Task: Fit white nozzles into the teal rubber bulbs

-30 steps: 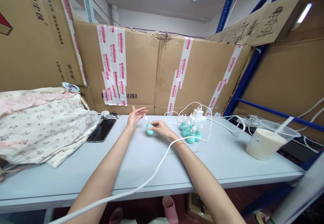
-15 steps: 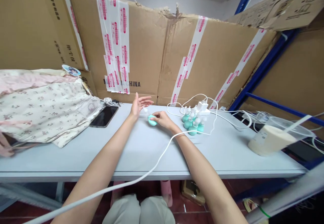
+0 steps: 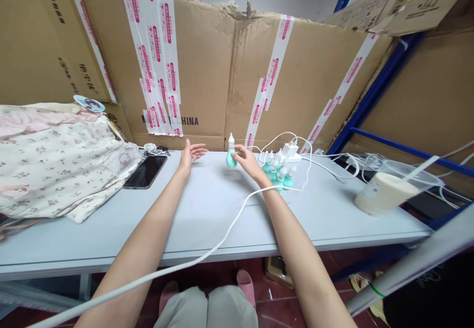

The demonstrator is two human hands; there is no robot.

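Pinched in my right hand [image 3: 247,161] is a mint-green bulb with a clear pointed nozzle, a nasal aspirator [image 3: 231,157]. It stands upright, nozzle up, just above or on the grey table [image 3: 207,209]; I cannot tell whether it touches. My left hand [image 3: 190,157] is held open to the left of it, fingers stretched toward it, with nothing in them. To the right of my right hand stands a close group of several similar green bulbs with clear nozzles [image 3: 278,172].
A white charger [image 3: 291,151] with looping cables sits behind the group. A white cable [image 3: 207,254] crosses in front of my arms. A phone [image 3: 146,172] and a floral cloth bag [image 3: 55,165] lie left. A plastic cup [image 3: 387,192] stands right. Cardboard [image 3: 207,61] walls the back.
My right hand has turned the aspirator from tilted leftward to upright and moved it slightly right, away from my left hand. My left hand stays open. The view has shifted a little.
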